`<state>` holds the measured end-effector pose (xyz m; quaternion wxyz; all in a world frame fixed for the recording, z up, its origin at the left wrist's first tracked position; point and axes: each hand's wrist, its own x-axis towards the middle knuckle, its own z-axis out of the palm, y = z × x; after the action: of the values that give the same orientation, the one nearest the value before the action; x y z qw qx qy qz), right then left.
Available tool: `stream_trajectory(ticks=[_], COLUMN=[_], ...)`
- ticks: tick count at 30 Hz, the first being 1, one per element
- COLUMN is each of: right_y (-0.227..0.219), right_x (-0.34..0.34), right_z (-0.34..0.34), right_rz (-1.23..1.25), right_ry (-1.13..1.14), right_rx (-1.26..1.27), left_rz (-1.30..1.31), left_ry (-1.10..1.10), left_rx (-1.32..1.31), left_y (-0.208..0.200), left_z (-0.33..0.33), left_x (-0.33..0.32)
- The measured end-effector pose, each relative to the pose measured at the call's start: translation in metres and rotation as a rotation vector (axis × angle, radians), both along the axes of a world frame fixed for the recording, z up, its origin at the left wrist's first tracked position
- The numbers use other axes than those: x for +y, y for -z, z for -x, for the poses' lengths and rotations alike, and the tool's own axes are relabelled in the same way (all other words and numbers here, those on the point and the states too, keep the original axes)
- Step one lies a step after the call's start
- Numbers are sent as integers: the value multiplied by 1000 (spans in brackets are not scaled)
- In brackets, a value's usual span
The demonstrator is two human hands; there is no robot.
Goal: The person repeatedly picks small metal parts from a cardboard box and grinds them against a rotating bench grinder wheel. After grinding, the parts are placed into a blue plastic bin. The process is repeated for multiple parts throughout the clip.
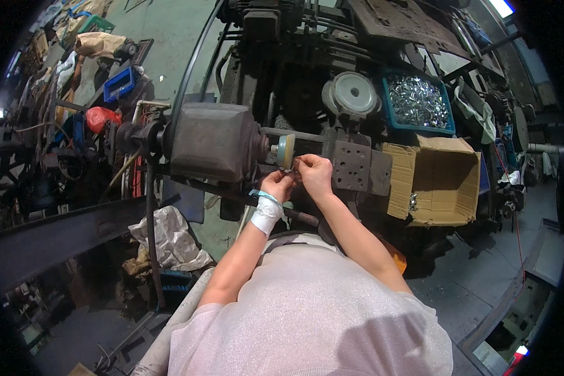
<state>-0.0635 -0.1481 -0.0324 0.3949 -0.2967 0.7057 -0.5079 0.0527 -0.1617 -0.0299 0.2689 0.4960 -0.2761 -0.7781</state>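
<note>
The blue-and-tan wheel [286, 151] lies just beyond the left hand [276, 187] and right hand [317, 175], near their fingertips. Both hands are curled, fingers drawn close; whether they pinch something small, I cannot tell.

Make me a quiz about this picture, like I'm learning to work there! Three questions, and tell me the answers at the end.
1. Pick one: which wrist has the white wrap on it?
A) the right
B) the left
C) both

2. True or false: the left hand and the right hand are close together, near the round disc on the machine.

3. Fill in the missing word: the crate full of shiny metal pieces is to the ____ of both hands.

Key: 1. B; 2. True; 3. right
</note>
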Motion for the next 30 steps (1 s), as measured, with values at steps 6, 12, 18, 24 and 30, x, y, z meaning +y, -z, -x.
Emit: stream_trajectory(ticks=[6,12,18,24,30], right_y=[-25,-47,-60,-49,-38], right_x=[14,37,43,38,35], right_z=[12,21,-2,6,9], right_rz=[48,-4,169,109,6], right_ry=[74,-278,-510,-232,-152], right_rx=[-524,-628,484,90,3], left_rz=[-202,-252,-147,-82,194], left_ry=[-33,-60,-18,64,78], left_rx=[292,353,259,166,-23], left_y=[-16,-15,-11,-34,-25], left_z=[-12,-19,-14,-16,-10], left_x=[5,7,17,21,22])
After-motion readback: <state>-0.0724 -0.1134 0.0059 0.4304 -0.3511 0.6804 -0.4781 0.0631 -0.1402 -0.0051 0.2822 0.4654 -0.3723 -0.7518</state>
